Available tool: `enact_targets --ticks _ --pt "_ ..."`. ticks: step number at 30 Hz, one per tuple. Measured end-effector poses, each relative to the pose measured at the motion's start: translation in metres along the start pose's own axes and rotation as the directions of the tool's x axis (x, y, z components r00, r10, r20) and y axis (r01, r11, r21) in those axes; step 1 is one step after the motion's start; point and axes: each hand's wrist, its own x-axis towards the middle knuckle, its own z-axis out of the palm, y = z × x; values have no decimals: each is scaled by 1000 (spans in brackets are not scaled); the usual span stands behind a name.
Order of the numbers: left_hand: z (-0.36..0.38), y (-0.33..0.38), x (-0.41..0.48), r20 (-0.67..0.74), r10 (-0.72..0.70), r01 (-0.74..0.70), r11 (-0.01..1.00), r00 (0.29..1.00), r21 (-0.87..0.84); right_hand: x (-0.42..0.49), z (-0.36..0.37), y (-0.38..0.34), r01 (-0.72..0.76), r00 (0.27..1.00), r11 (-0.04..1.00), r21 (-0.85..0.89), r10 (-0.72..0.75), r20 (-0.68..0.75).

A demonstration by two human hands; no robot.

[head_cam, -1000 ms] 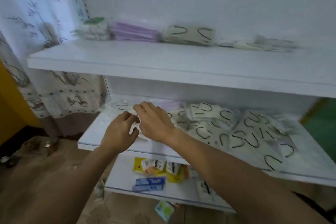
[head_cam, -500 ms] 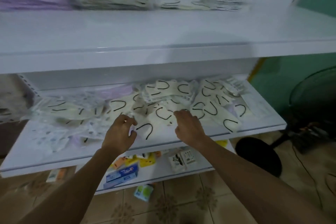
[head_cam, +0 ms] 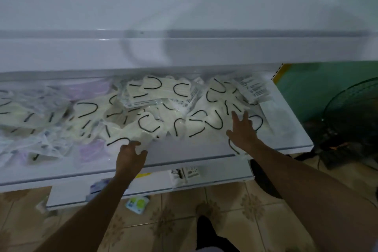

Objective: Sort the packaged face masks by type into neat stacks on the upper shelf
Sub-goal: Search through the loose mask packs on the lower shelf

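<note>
Upper shelf fills the view from 9 thru 12 to 3 o'clock. The part in frame is bare, w/ only a sliver of something at the very top edge, approx 1 o'clock, too cropped to ID. Can't tell how many stacks stand up there.

Middle shelf below it carries most of the work. A loose heap of mask packs sprawls from 9 to 3 o'clock, overlapping at all angles, no stacks. Mostly cream masks w/ black ear loops. Purple packs are mixed in at 8 o'clock, so types aren't separated yet.

Fan stands on the floor at 3 o'clock, past the shelf end. Bottom shelf at 6–7 o'clock holds a few small boxes, prob. not part of the job.

Right hand is at 4 o'clock on the heap, fingers straight and spread, laid flat on cream packs, gripping nothing. Left hand is at the heap's front edge, 6–7 o'clock. Its fingers and thumb curl onto the near corner of one cream pack; looks like a pinch, tho blur softens it.

Judgement: nearly the whole heap is left to pick, sort and lift up.

Small packet lies on the floor at 6 o'clock; can't tell if it's a mask.
</note>
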Motion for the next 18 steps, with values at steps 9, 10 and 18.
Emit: enact_targets --ticks 9,10,18 --pt "76 82 7 107 -140 171 911 984 -375 70 -22 17 211 977 958 -196 -197 88" --pt "80 87 6 139 -150 196 884 979 -424 72 -22 18 228 972 959 -166 -213 100" --pt "95 94 7 345 -264 431 636 901 -639 82 -7 5 221 974 972 -77 -216 71"
